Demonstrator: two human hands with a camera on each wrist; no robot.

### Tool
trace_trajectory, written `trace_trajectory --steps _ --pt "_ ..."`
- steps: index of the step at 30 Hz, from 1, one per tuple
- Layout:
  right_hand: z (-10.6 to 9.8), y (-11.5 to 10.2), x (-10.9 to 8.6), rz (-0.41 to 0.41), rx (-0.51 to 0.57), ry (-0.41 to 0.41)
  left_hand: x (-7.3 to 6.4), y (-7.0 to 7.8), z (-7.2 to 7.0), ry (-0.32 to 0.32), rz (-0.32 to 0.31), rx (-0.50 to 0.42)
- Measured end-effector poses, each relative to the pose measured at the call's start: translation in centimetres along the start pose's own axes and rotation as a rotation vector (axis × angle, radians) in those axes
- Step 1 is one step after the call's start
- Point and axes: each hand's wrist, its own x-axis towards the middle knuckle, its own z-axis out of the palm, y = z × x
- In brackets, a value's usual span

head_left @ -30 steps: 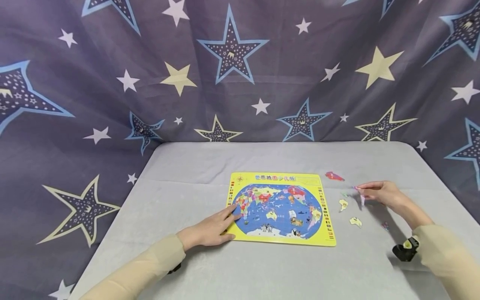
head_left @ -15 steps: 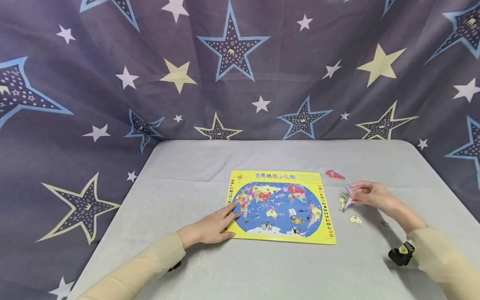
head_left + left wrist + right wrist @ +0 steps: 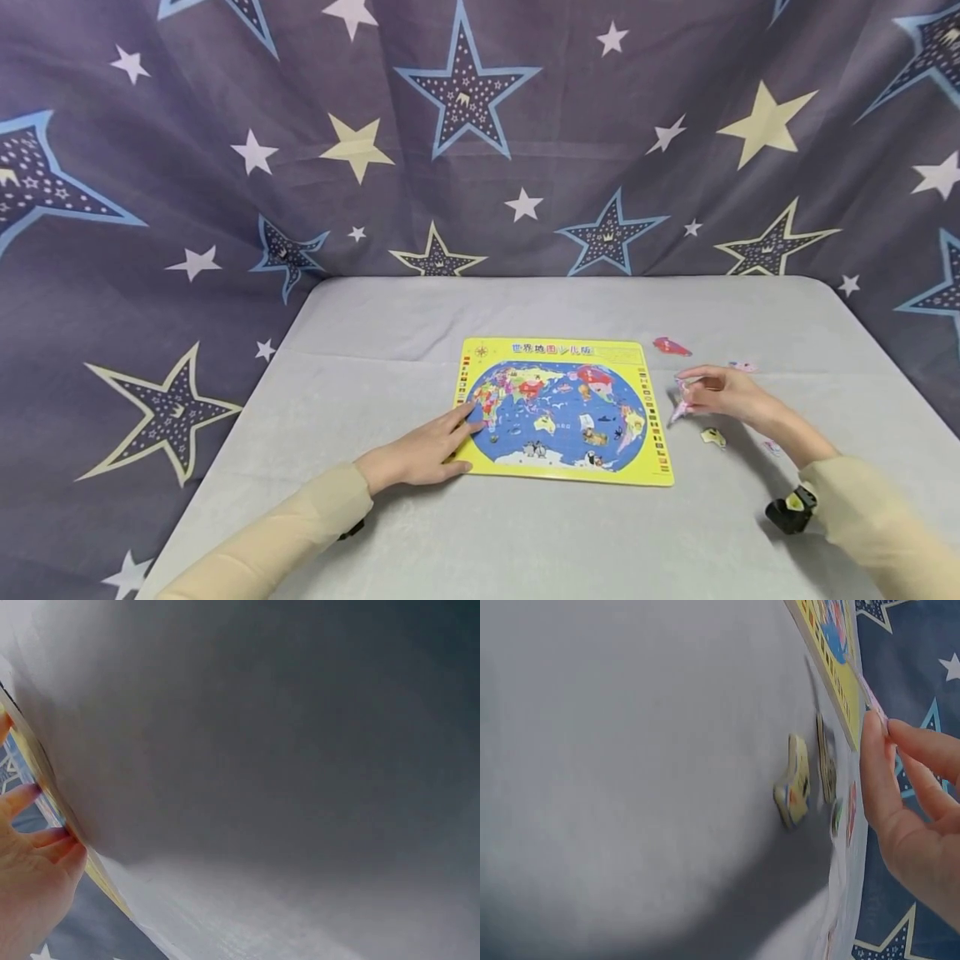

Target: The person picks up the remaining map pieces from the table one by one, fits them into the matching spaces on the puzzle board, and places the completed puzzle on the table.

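Note:
A yellow-bordered world map puzzle board (image 3: 570,472) lies on the table with a blue oval map. My left hand (image 3: 423,452) rests on its left edge, fingers extended over the map's lower left. Right of the board, my right hand (image 3: 727,397) pinches a thin pink-purple puzzle piece (image 3: 679,410) between thumb and fingertips, raised and tilted; the right wrist view shows this piece (image 3: 873,699) nearly edge-on. Under that hand lies a yellow Australia-shaped piece (image 3: 713,437). In the right wrist view, another flat piece (image 3: 826,759) lies beyond it.
A red puzzle piece (image 3: 671,346) lies off the board's upper right corner. A pale pink piece (image 3: 742,365) sits behind my right hand, and a small multicoloured piece (image 3: 772,447) near the right wrist. A star-patterned curtain (image 3: 465,192) hangs behind the grey table (image 3: 360,383).
My right hand has moved left toward the board with the pink-purple piece, passing over the loose yellow piece there. The left hand has stayed on the board.

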Motion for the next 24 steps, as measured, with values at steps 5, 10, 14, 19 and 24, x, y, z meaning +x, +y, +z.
trace_trajectory --steps 5,10,14,19,24 --pt "1.0 -0.2 0.3 0.012 0.027 -0.012 0.0 0.1 -0.2 -0.001 -0.001 0.002" --pt "1.9 -0.4 0.6 -0.009 0.054 -0.052 0.0 0.1 -0.3 -0.001 0.007 -0.005" --pt "2.7 -0.7 0.9 -0.029 0.049 -0.094 -0.1 0.1 -0.4 0.003 0.012 -0.006" --pt "3.6 -0.9 1.0 0.013 0.050 -0.100 -0.1 0.2 -0.3 -0.005 0.000 0.004" --pt "4.4 -1.2 1.3 0.031 0.035 -0.111 -0.1 0.1 -0.2 -0.003 -0.010 0.011"
